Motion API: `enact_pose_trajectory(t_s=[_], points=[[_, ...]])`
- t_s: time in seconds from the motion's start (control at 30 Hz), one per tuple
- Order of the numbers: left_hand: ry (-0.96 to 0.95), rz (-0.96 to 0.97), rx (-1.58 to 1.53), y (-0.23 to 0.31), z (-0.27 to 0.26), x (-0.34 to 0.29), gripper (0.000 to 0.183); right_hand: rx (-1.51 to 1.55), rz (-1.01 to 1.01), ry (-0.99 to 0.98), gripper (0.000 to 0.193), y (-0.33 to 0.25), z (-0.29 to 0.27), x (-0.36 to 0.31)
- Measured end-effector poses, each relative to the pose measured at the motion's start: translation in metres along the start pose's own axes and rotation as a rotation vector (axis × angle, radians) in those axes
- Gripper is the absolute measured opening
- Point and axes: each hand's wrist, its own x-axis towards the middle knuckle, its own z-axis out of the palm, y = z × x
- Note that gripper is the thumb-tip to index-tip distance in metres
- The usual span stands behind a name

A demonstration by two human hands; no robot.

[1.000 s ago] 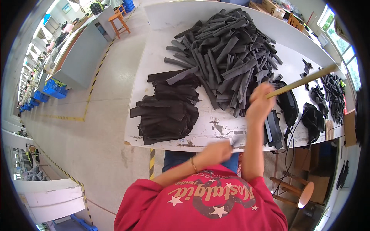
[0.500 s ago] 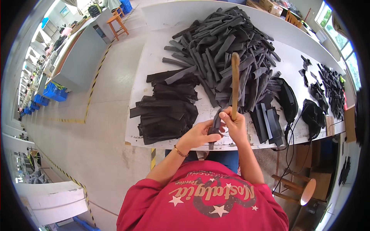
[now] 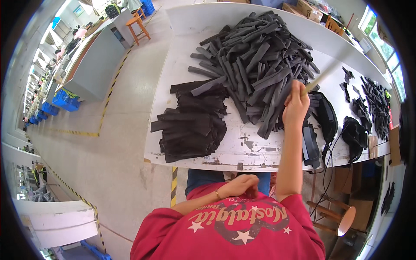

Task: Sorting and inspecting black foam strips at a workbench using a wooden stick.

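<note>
My right hand (image 3: 296, 104) is raised at the right front of a heap of grey fabric tubes (image 3: 260, 56). Its fingers are closed round a thin wooden stick (image 3: 323, 77), which slants up to the right and is smeared by motion. Beside that hand, a long grey tube (image 3: 275, 115) lies at the heap's near edge; whether they touch I cannot tell. My left hand (image 3: 242, 185) is below the table edge, against my red shirt. Its fingers curl inward, and what they hold, if anything, is hidden.
Flat black fabric strips (image 3: 190, 136) are stacked on the table's left. To the right are dark flat pieces (image 3: 310, 145), black pouches (image 3: 353, 132) with hanging cords, and more black pieces (image 3: 375, 104). A wooden stool (image 3: 346, 220) stands beneath the table's right side.
The hands have parted. My right hand has moved up and right, tilting the stick over; my left has dropped to my shirt. The grey tube is no longer between them.
</note>
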Motion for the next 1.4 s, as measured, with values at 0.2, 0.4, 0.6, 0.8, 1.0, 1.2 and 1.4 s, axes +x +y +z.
enact_pose_trajectory(t_s=[0.2, 0.4, 0.6, 0.8, 1.0, 1.2, 1.4], points=[[0.835, 0.531, -0.03, 0.106, -0.055, 0.018, 0.017, -0.013, 0.151, -0.481, 0.023, 0.008, -0.002, -0.047], [0.558, 0.454, -0.202, 0.104, -0.08, 0.04, 0.011, 0.094, 0.235, -0.549, 0.015, 0.01, 0.003, -0.081], [0.654, 0.454, -0.42, 0.087, -0.077, 0.044, 0.016, 0.082, 0.299, -0.573, 0.016, 0.032, -0.005, -0.09], [0.813, 0.491, 0.007, 0.101, -0.083, 0.041, 0.018, -0.049, 0.172, -0.631, 0.013, 0.037, 0.0, -0.1], [0.911, 0.387, -0.696, 0.104, -0.085, 0.048, 0.028, 0.028, 0.134, -0.576, 0.013, 0.046, 0.006, -0.109], [0.858, 0.448, -0.053, 0.091, -0.099, 0.043, 0.031, -0.003, 0.195, -0.593, 0.014, 0.045, 0.007, -0.112], [1.24, 0.649, 0.093, 0.122, -0.171, -0.011, 0.025, -0.279, -0.023, -0.456, 0.009, 0.054, -0.021, -0.063]])
